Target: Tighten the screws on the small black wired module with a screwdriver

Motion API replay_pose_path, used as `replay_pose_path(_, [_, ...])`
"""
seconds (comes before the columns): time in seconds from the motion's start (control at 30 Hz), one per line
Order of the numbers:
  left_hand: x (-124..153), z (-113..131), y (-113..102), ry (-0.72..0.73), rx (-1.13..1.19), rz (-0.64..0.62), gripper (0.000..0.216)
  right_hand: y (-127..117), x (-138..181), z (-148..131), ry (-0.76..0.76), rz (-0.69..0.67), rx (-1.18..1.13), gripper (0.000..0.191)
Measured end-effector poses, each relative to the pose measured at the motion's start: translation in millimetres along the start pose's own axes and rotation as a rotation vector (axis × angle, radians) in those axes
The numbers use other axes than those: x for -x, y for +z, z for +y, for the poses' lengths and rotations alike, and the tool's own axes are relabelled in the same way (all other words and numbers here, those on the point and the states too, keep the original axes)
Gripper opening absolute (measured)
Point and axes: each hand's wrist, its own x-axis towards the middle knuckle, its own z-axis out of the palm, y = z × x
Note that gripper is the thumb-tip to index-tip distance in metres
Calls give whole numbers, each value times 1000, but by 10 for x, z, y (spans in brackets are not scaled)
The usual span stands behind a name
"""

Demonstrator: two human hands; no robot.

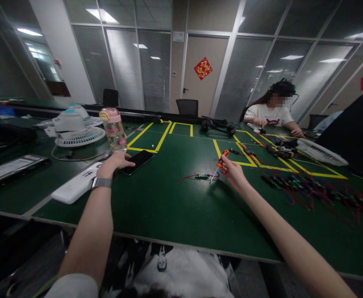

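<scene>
My right hand (233, 170) holds an orange and black screwdriver (223, 158) by its handle, the metal shaft slanting down to the left. The shaft's lower end is close to a small circuit board (202, 176) with thin red and dark wires on the green table; I cannot tell whether they touch. My left hand (118, 161), wearing a watch (102, 182) on its wrist, lies with fingers stretched at the left edge of a black phone (139, 160). Under and beside that wrist is a white fan handle-like casing (76, 183), partly hidden by the hand.
A pink-lidded bottle (113, 130) stands behind my left hand, with white fan parts (79, 134) further left. A bundle of wired boards (318, 192) lies at right. Yellow tape (163, 138) marks the table (169, 215). Across it sits a person (273, 111) with both hands on the table.
</scene>
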Motion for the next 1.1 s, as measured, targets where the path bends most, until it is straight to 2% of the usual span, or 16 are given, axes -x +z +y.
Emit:
replay_pose_path(0.17, [20, 48, 23, -42, 19, -27, 67, -1, 9, 9, -16, -14, -1, 55])
replay_pose_path(0.37, [100, 162, 85, -108, -72, 11, 53, 4, 28, -1, -48, -35, 51, 48])
replay_pose_path(0.5, [145, 200, 108, -126, -73, 72, 55, 15, 24, -4, -65, -36, 55, 48])
replay_pose_path(0.67, [202, 246, 84, -131, -111, 76, 57, 25, 9, -3, -95, -29, 44, 55])
replay_pose_path(0.9, [292, 293, 65, -180, -145, 88, 57, -35, -36, -28, -302, 77, 210, 53])
replay_pose_path(1.0, [360, 455, 93, -77, -150, 187, 49, -65, -61, -36, -375, 106, 236, 49])
replay_pose_path(1.1, [469, 842, 223, 261, -14, 365, 32, -89, -77, -39, -402, 132, 242, 47])
